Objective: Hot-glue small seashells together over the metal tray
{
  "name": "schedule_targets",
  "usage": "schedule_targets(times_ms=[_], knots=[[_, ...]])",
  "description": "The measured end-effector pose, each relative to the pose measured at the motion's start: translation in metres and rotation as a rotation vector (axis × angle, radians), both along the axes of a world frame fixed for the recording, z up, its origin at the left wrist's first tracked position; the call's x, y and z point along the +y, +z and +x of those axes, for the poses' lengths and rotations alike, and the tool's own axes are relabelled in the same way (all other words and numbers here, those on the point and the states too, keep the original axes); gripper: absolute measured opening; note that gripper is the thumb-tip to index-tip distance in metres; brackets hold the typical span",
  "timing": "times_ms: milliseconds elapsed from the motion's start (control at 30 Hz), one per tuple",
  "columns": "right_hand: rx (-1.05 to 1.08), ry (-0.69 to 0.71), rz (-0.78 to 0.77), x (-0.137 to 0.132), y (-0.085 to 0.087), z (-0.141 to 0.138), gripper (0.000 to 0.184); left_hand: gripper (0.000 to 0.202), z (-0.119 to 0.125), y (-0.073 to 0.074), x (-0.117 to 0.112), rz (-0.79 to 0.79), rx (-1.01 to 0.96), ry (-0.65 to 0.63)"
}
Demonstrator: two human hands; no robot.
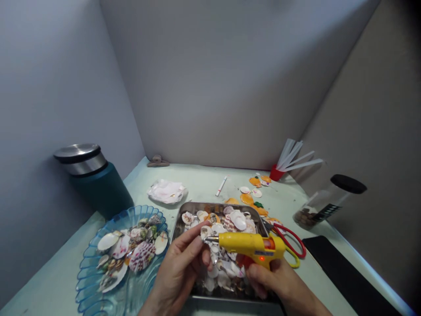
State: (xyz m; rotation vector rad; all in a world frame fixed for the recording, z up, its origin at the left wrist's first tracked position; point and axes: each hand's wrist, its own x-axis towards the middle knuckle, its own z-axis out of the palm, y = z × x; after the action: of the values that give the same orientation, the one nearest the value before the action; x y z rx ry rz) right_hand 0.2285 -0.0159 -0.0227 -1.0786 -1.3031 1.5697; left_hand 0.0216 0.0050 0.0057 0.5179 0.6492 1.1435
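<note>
My right hand (pixel 279 283) is wrapped round the handle of a yellow glue gun (pixel 251 246), its metal nozzle pointing left. The nozzle tip sits at a small shell (pixel 206 232) pinched between the thumb and fingers of my left hand (pixel 179 274). Both hands hover over a metal tray (pixel 184 219) filled with several pale seashells. A small red light glows on the gun's body.
A blue glass dish (pixel 98 281) of larger shells lies at the left. A teal flask (pixel 95 182) stands behind it. Red scissors (pixel 291 241), loose orange shells (pixel 253 204), a red cup of glue sticks (pixel 279 171), a tipped clear jar (pixel 325 202), a crumpled tissue (pixel 167 192) and a black pad (pixel 345 276) surround the tray.
</note>
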Motion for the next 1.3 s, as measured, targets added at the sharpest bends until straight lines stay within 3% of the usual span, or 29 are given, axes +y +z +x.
schedule_targets(times_ms=[367,833,1133,1300], knots=[[-0.081,-0.095,-0.044,-0.003,0.011,-0.003,0.055,0.035,-0.003,-0.004,0.001,-0.002,-0.007,0.052],[-0.084,-0.155,-0.012,-0.004,0.007,-0.004,0.052,0.034,-0.001,-0.003,0.001,0.02,0.035,0.131],[-0.059,-0.085,0.004,-0.001,-0.001,0.0,0.05,0.036,0.0,-0.001,0.001,0.013,0.06,0.158],[-0.06,-0.15,-0.025,-0.004,0.003,-0.003,0.052,0.034,-0.001,-0.004,0.001,0.023,0.062,0.161]])
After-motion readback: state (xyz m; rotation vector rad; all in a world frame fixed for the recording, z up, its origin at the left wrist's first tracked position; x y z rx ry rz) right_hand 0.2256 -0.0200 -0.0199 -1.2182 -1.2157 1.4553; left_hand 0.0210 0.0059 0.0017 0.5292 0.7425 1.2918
